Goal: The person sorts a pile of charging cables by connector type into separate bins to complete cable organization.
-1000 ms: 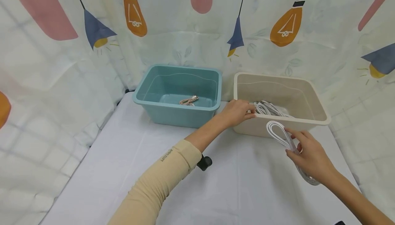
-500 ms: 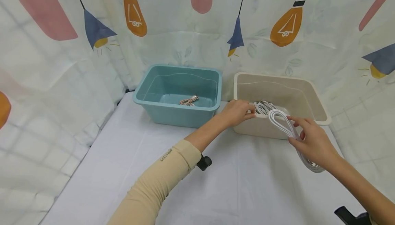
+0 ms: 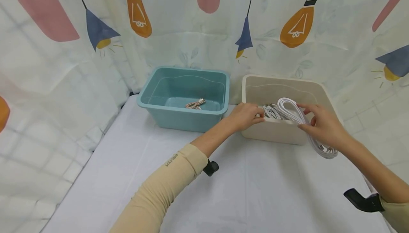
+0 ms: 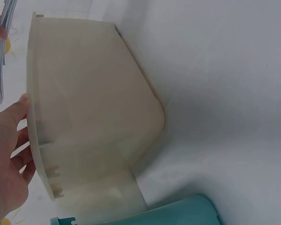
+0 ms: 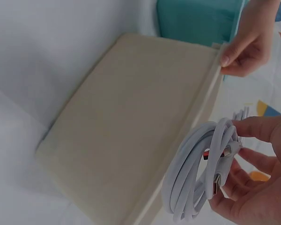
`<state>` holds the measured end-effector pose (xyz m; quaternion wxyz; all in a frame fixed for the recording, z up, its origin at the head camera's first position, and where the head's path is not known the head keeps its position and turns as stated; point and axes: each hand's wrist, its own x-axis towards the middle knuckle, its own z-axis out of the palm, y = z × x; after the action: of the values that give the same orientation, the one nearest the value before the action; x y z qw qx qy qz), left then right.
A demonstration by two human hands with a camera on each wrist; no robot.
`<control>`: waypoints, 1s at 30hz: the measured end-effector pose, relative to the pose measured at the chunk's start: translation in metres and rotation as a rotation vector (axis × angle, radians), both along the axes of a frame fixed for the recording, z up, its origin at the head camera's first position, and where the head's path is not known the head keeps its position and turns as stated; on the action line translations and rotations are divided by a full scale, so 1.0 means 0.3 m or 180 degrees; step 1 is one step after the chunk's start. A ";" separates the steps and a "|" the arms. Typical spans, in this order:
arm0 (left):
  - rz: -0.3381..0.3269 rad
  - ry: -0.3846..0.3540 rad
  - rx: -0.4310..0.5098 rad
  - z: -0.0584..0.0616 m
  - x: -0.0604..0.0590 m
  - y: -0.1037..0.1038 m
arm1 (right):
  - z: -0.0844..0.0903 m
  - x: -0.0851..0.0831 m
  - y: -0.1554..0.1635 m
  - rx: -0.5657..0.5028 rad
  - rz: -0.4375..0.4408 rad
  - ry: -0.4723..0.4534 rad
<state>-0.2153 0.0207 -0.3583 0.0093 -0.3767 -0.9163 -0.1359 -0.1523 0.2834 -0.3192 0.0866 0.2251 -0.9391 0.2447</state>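
My right hand [image 3: 326,124] pinches a looped white charging cable [image 5: 192,168] between thumb and fingers, over the front rim of the beige bin [image 3: 271,133]. Metal plugs show among the coils in the right wrist view. With the thumb outside and fingers inside, my left hand [image 4: 7,159] grips the bin's rim near its left front corner. More coiled white cables [image 3: 271,111] lie inside the beige bin, partly hidden behind its front wall.
Left of the beige bin stands a teal bin [image 3: 182,119] with a bundled pinkish cable [image 3: 195,104] in it. Both bins rest on a white-covered table [image 3: 255,190], before a printed curtain [image 3: 204,48]. A black wrist mount [image 3: 364,201] sticks out from the right forearm.
My right hand has risen and moved forward with the white cable, from in front of the beige bin to over its rim. The left hand has stayed on the rim.
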 end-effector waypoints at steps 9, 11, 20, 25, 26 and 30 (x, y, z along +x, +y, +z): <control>-0.0017 0.0001 0.0010 0.001 -0.005 0.003 | 0.070 -0.101 0.000 0.0318 0.0052 -0.0320; -0.0009 0.0008 -0.0003 0.000 -0.006 0.004 | 0.081 -0.122 -0.004 0.0385 0.0075 -0.0412; -0.0003 0.0046 -0.0025 -0.007 -0.008 0.002 | 0.108 -0.239 -0.026 0.0536 0.0225 -0.0514; 0.0000 0.0020 -0.0021 -0.005 -0.005 0.001 | 0.127 -0.286 -0.043 0.0596 0.0107 -0.0691; 0.0001 0.0008 -0.0013 -0.005 -0.004 0.001 | 0.130 -0.294 -0.045 0.0598 0.0076 -0.0738; 0.0007 0.0001 0.0014 -0.003 -0.003 0.001 | 0.137 -0.325 -0.048 0.0590 -0.0005 -0.0873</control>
<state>-0.2162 0.0210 -0.3594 0.0104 -0.3757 -0.9164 -0.1378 -0.2499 0.2690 -0.2780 -0.0634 0.1958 -0.9609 0.1853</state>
